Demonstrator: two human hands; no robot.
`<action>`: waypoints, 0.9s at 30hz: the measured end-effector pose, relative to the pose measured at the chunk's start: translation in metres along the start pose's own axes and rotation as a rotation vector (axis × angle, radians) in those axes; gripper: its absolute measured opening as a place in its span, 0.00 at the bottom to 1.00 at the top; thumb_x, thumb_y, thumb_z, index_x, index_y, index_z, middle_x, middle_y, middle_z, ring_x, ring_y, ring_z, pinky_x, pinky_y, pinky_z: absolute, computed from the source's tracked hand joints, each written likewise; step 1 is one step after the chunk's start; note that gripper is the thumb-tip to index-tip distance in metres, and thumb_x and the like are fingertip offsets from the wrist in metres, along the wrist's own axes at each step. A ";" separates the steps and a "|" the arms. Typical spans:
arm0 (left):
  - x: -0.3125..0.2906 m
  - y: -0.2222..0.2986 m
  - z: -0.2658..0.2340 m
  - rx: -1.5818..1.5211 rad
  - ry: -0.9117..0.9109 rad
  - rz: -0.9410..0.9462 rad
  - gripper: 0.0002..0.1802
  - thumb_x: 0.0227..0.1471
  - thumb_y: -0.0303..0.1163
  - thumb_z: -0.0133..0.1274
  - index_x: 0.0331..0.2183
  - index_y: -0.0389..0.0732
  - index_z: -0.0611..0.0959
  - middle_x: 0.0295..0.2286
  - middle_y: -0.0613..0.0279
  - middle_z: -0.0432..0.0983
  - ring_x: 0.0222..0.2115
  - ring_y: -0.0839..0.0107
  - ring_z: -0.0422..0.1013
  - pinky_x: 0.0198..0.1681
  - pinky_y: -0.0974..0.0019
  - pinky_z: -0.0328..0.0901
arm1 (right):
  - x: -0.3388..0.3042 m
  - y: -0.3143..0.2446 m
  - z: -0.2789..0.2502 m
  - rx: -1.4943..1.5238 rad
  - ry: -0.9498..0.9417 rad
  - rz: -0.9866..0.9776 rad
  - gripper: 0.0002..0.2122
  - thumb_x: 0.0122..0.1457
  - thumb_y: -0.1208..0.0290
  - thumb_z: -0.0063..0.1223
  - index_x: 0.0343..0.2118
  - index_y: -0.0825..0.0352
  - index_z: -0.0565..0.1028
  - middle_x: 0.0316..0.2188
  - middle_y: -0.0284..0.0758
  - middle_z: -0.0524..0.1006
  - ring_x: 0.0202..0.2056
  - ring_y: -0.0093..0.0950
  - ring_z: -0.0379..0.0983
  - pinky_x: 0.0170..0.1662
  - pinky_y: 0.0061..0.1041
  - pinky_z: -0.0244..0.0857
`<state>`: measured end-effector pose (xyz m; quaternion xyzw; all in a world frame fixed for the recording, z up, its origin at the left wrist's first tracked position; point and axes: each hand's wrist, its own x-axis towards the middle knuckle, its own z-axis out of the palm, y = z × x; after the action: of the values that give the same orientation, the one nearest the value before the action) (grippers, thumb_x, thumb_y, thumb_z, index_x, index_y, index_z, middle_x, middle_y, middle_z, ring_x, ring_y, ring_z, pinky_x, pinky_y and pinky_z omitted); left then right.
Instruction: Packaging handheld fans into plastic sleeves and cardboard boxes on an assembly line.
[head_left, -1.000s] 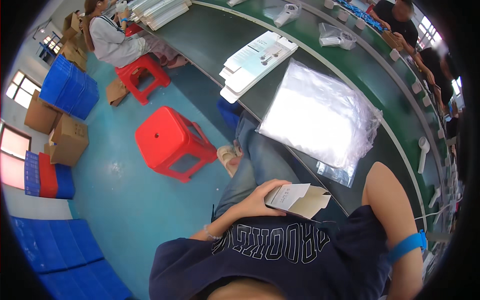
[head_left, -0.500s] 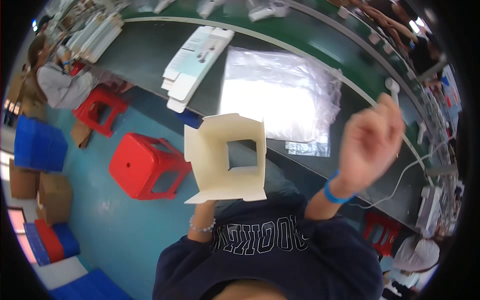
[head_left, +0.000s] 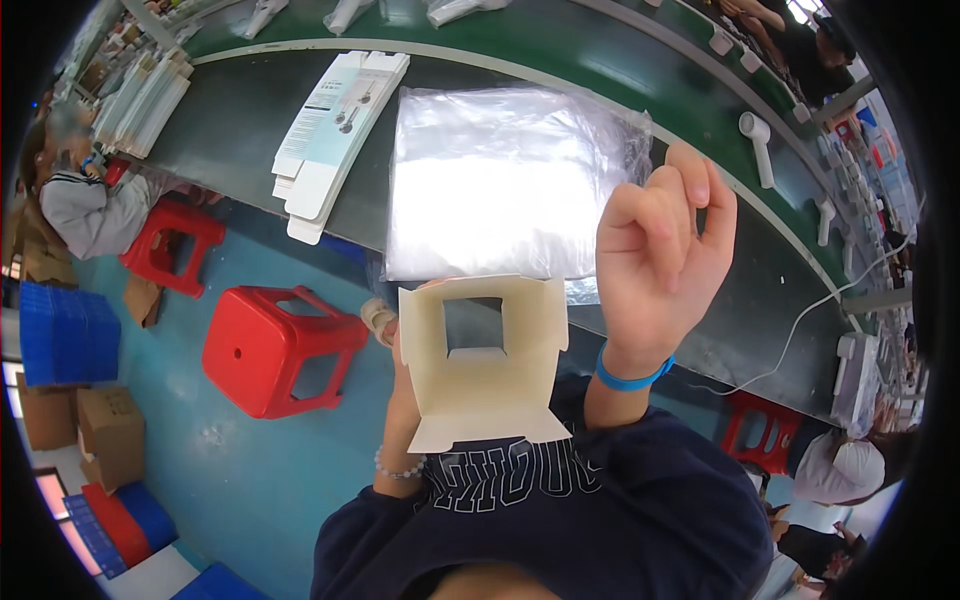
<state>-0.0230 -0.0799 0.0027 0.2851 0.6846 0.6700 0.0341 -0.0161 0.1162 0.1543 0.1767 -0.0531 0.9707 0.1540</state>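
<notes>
An unfolded cardboard box (head_left: 490,385), cream inside, stands in front of my chest with its open end and loose flaps toward me. Its far end shows a square opening. My left hand (head_left: 402,385) grips the box from its left side, most of its fingers hidden behind the cardboard. Right of the box, my right hand (head_left: 665,250) is raised, palm up, with fingers loosely bent and apart and nothing in them. Beyond it lies a stack of clear plastic bags (head_left: 490,180) on the dark worktable (head_left: 235,120).
Flat printed cartons (head_left: 335,140) lie left of the bags. A green conveyor (head_left: 690,120) carries white handheld devices (head_left: 757,150) behind the table. Red stools (head_left: 265,350), blue bins (head_left: 70,330) and brown cartons (head_left: 110,430) stand at left. Other people sit along the line.
The box has shifted right and down in view and tilted, its far opening now higher. My right hand has come left, closer to the box. The whole view has also turned slightly.
</notes>
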 end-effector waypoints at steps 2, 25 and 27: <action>-0.009 0.001 0.001 -0.024 0.056 -0.097 0.27 0.51 0.30 0.50 0.53 0.36 0.69 0.42 0.62 0.69 0.41 0.71 0.66 0.47 0.66 0.62 | 0.000 0.003 0.002 -0.006 0.015 -0.003 0.12 0.67 0.70 0.31 0.25 0.64 0.60 0.09 0.29 0.52 0.07 0.19 0.46 0.33 0.22 0.62; -0.026 -0.034 0.004 0.050 0.136 -0.236 0.15 0.49 0.26 0.52 0.41 0.35 0.71 0.30 0.66 0.65 0.28 0.74 0.62 0.32 0.69 0.60 | 0.006 -0.002 -0.007 -0.054 -0.117 0.041 0.12 0.67 0.70 0.29 0.25 0.64 0.59 0.07 0.31 0.52 0.05 0.22 0.49 0.49 0.26 0.66; -0.030 -0.039 0.004 0.039 0.139 -0.271 0.13 0.50 0.26 0.52 0.39 0.36 0.71 0.28 0.67 0.65 0.27 0.75 0.61 0.30 0.70 0.59 | 0.006 -0.002 -0.007 -0.127 -0.120 0.001 0.12 0.67 0.70 0.29 0.25 0.64 0.59 0.06 0.32 0.52 0.05 0.23 0.48 0.58 0.26 0.61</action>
<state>-0.0096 -0.0868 -0.0439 0.1437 0.7303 0.6641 0.0711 -0.0233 0.1211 0.1503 0.2244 -0.1239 0.9531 0.1609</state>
